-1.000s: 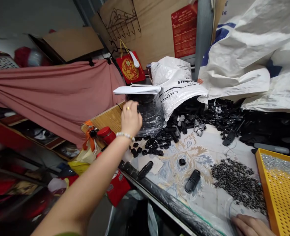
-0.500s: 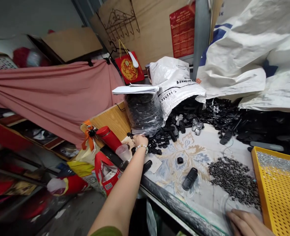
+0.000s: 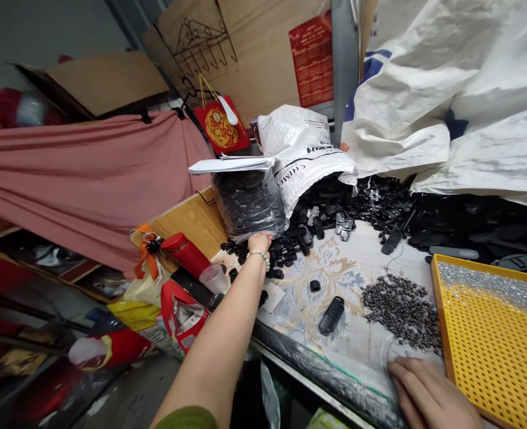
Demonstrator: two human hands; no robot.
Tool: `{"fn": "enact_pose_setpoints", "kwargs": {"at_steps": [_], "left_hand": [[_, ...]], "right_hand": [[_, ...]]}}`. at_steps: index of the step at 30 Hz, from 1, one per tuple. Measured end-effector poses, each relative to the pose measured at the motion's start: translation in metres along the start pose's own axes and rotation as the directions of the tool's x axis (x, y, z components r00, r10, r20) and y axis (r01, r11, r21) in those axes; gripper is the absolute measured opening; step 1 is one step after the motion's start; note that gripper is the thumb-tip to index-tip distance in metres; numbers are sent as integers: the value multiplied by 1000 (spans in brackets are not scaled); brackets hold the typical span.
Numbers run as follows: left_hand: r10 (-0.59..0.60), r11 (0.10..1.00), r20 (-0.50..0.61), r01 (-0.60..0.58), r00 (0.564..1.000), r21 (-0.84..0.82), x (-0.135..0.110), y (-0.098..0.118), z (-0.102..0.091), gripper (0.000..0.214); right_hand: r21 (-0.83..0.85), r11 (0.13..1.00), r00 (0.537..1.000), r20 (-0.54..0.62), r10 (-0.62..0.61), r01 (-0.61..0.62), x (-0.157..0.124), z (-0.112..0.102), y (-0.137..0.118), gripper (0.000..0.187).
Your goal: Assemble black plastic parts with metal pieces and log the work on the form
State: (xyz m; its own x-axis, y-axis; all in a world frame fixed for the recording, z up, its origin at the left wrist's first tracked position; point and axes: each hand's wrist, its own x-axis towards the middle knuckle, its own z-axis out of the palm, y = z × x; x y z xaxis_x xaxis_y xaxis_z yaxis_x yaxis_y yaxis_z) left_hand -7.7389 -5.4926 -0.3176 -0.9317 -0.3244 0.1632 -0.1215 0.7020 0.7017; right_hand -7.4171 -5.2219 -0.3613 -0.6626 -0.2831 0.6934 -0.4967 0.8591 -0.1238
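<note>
My left hand (image 3: pixel 260 243), with a beaded bracelet at the wrist, reaches to the pile of small black plastic parts (image 3: pixel 285 253) in front of a clear bag of black parts (image 3: pixel 248 202). Its fingers are curled, and what they hold, if anything, is hidden. My right hand (image 3: pixel 428 390) lies on the near table edge, fingers extended and close together, nothing visible in it. Between the hands, a black oblong plastic piece (image 3: pixel 332 316) and a small black part (image 3: pixel 315 286) lie on the patterned table cover (image 3: pixel 290 322).
A heap of tiny dark metal pieces (image 3: pixel 402 310) lies left of a yellow perforated tray (image 3: pixel 491 339) with silvery bits along its far side. White sacks (image 3: pixel 406 113) and black parts line the back. A red flask (image 3: pixel 185 253) and clear cup (image 3: pixel 213 279) stand left.
My left hand has moved to the right along the pile of black parts, its fingers now more curled. The view has shifted right, and more of my right hand shows.
</note>
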Motion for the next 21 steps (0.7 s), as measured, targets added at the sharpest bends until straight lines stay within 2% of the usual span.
{"fn": "enact_pose_setpoints", "kwargs": {"at_steps": [4,8,10,12,14,15,18,21], "left_hand": [[68,994,106,-77,992,78,-14,-11,-20,24],[210,963,154,-232,965,140,-62,-14,-34,17],[321,931,182,-345,929,119,-96,-8,-31,17],[423,888,280,-456,862,61,-128,1,-24,18],[483,854,356,-520,800,10,-154,9,-16,20],[497,845,368,-534,786,-2,-164,12,-13,22],[503,847,327,-532,800,-2,-188,14,-9,30],[479,865,367,-499,798,-46,-209,11,-7,24]], "right_hand": [[15,998,998,5,60,-60,-3,1,-5,23],[36,993,992,49,113,-115,-9,4,-7,19],[41,991,990,58,129,-131,-9,4,-9,19],[32,989,987,68,144,-146,-8,2,-10,19],[27,986,984,77,162,-164,-6,1,-12,19],[31,985,983,81,167,-170,-5,0,-13,18],[54,982,981,89,174,-179,-5,-1,-14,18],[60,980,976,115,184,-191,-5,-1,-14,18]]}}
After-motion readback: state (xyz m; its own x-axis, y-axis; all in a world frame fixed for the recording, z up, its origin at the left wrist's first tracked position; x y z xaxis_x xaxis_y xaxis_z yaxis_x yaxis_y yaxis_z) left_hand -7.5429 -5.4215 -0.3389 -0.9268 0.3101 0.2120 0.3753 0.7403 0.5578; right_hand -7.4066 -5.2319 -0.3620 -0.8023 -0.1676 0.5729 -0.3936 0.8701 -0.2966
